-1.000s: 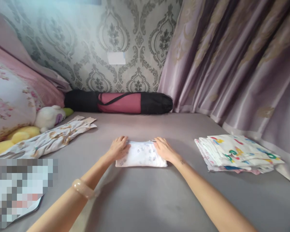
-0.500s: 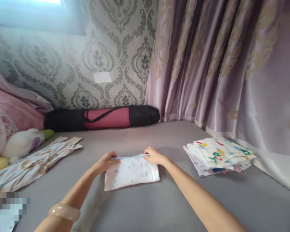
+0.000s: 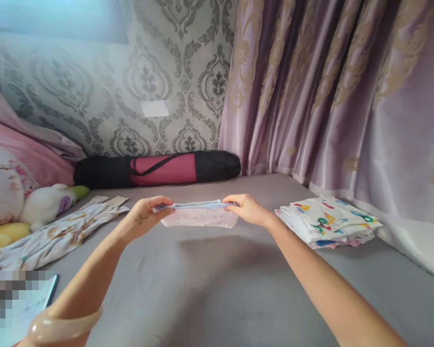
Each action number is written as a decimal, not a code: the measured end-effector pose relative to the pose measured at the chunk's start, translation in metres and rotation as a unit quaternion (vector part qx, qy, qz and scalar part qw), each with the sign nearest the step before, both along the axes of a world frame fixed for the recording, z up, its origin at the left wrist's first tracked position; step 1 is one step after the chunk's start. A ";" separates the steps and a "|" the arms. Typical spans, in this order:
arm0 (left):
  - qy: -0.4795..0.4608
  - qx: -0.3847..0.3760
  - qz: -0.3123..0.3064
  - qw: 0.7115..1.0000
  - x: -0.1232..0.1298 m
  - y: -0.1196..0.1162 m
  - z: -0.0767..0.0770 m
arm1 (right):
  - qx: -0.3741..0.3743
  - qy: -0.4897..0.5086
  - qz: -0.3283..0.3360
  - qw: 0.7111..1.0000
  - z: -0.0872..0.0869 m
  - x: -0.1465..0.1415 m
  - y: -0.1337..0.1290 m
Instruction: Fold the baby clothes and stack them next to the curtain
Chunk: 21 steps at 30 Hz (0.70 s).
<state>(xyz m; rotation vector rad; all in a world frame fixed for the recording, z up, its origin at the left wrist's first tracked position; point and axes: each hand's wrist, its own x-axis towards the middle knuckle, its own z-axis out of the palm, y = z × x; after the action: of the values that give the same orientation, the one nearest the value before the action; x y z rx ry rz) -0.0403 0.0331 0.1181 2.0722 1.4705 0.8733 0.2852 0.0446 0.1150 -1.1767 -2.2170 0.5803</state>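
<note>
A folded white cloth (image 3: 200, 218) with a faint print and a pale blue edge hangs above the grey bed sheet (image 3: 217, 299), its shadow below. My left hand (image 3: 148, 214) pinches the left end of the blue edge between thumb and fingers. At the right end of that edge, my right hand (image 3: 249, 208) grips in the same way. The edge is stretched straight between them, and the lower part droops away from me. To the right lies a stack of folded clothes (image 3: 332, 219), its top piece white with colourful shapes.
A crumpled patterned garment (image 3: 65, 231) lies on the left, near a white plush toy (image 3: 47, 207) and a yellow one (image 3: 7, 236). Along the wall rests a black and maroon roll bag (image 3: 162, 169). Purple curtains (image 3: 296, 96) hang at right. A partly blurred tablet-like object (image 3: 32, 308) sits lower left.
Both hands have lifted the folded cloth off the sheet, raising its blue edge and tilting it so that it is seen nearly edge-on. The view has shifted slightly downward.
</note>
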 end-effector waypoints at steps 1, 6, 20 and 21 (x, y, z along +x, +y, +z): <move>0.021 0.025 -0.002 0.999 0.000 -0.009 -0.004 | 0.043 -0.023 -0.012 0.999 -0.003 0.000 -0.012; 0.102 -0.034 -0.145 0.983 0.002 -0.061 -0.051 | 0.031 -0.184 0.084 0.979 -0.047 0.006 -0.075; 0.123 0.106 -0.072 0.984 0.061 -0.050 -0.120 | 0.094 -0.202 0.035 0.974 -0.089 -0.062 -0.067; 0.135 0.111 -0.062 0.983 0.066 -0.049 -0.124 | 0.096 -0.210 0.038 0.972 -0.094 -0.067 -0.065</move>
<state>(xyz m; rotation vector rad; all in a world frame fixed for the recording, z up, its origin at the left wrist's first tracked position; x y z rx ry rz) 0.0253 -0.0160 -0.0063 2.5017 1.4074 0.7605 0.2186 -0.0200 0.0208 -1.2015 -2.6105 0.1429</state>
